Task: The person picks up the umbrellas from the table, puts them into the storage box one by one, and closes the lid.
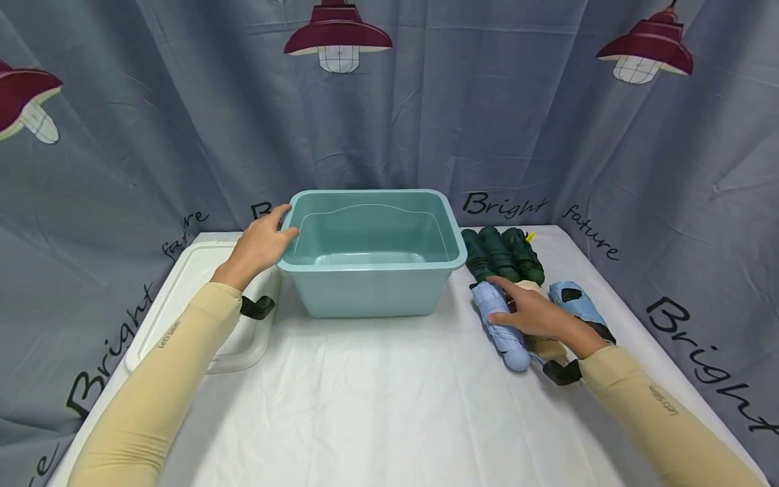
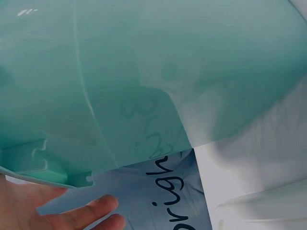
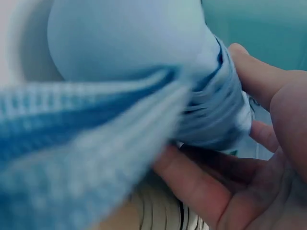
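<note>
At the left end of a teal plastic tub (image 1: 359, 291), my left hand (image 1: 258, 243) touches the rim, thumb tip over the edge. In the left wrist view, its fingers (image 2: 81, 215) stretch loosely beneath the rim outside the tub. My right hand (image 1: 535, 314) grips a light blue folded umbrella (image 1: 496, 318) with thumb and fingers on opposite sides. The umbrella's rounded handle end (image 3: 124, 38) and a blurred strap (image 3: 86, 158) fill much of the right wrist view. A beige folded umbrella (image 1: 550, 348) lies partly hidden under that hand.
Three dark green folded umbrellas (image 1: 502, 253) lie side by side right of the tub. Another blue folded umbrella (image 1: 578, 304) lies near the table's right edge. A white lid (image 1: 182, 291) rests on the white-covered table (image 1: 365, 406) at left. A grey-blue curtain (image 1: 487, 101) surrounds the table.
</note>
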Tool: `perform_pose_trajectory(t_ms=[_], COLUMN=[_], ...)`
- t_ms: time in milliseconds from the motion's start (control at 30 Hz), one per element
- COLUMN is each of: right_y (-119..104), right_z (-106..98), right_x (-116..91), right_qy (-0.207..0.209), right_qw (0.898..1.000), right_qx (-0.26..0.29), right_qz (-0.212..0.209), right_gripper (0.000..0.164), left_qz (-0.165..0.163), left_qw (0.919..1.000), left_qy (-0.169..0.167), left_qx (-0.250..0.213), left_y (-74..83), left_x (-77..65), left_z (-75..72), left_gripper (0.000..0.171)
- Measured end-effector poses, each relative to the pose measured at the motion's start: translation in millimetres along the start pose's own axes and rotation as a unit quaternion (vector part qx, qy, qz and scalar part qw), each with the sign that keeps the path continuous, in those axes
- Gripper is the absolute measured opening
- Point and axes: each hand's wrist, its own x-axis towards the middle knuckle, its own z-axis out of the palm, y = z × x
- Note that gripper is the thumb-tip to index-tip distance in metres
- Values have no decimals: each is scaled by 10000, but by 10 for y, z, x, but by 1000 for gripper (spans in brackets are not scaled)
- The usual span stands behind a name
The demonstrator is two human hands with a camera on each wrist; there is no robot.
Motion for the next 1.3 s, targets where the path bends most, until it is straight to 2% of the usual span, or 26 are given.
perform_pose_trajectory(t_ms=[133,300,733,1067,1300], right_y=[-81,-121,-70,-123,-265], right_z=[55,82,66,-200,-443], right_x=[56,99,78,73,142], right_qy=[-142,-54,106,382,346], right_qw=[9999,10000,9994,9981,9959], right_qx=[20,-17,324,474,831], right_qz=[-68,-67,-69,-75,-59], right_gripper=[89,87,85,89,89], left_qz=[-57,-86,-120,-143,-244], left_qw=[9998,9996,9982,9953,9927], left_qy=[-141,-227,-398,-604,-800], left_qx=[99,173,440,737,870], left_y=[-4,0,10,61,49], left_x=[7,18,36,61,67], left_z=[-9,-35,-53,-94,-91], left_gripper=[70,72,79,81,82])
